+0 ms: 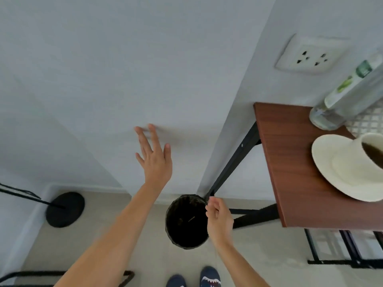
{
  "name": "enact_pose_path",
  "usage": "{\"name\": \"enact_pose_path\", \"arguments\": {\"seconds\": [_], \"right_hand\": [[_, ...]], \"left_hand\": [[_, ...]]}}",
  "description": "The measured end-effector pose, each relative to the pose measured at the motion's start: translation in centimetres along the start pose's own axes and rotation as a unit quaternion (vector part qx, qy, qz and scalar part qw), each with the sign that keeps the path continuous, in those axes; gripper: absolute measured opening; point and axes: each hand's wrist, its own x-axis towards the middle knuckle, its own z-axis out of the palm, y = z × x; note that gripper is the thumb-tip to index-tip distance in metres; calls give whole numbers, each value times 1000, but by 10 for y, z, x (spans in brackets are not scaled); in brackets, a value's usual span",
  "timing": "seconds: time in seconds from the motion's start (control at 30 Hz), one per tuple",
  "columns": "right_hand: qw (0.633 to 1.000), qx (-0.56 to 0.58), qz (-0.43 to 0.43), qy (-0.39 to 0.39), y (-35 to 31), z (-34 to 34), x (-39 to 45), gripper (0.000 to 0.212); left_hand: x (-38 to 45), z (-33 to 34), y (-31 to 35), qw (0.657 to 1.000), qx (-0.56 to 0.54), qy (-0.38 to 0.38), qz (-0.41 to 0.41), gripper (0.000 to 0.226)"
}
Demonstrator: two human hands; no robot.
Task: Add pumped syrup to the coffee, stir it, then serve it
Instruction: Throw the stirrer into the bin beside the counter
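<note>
The coffee cup (371, 150) is seen at the far right edge of the frame, partly cut off, standing on a cream saucer (331, 162) that rests on the brown wooden table (290, 141); dark coffee is visible inside it. Just above it, in the upper right, a clear bottle with a green label (350, 92) stands on the same table; whether it carries a pump cannot be told, since its top is out of frame. Both hands are held well apart from the table, over the floor at the centre of the frame. The left hand (154, 158) is raised with fingers spread open and nothing in it, near the white wall. The right hand (219, 220) is lower, at the rim of a black waste bin (186, 222), its fingers loosely curled; no object can be made out in its grasp, though blur leaves this uncertain. The cup lies to the right of and above the right hand in the frame, so that hand is judged the nearer one for any reach toward the cup or bottle. A stirrer cannot be seen on the table.
</note>
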Motion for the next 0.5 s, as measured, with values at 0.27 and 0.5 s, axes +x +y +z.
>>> {"name": "enact_pose_path", "arguments": {"seconds": [0.27, 0.5], "right_hand": [[963, 54, -263, 28, -128, -117, -81, 15], [942, 38, -244, 229, -103, -266, -74, 12]], "left_hand": [[-60, -29, 109, 991, -92, -38, 86, 67], [-146, 5, 220, 953, -22, -217, 210, 70]]}}
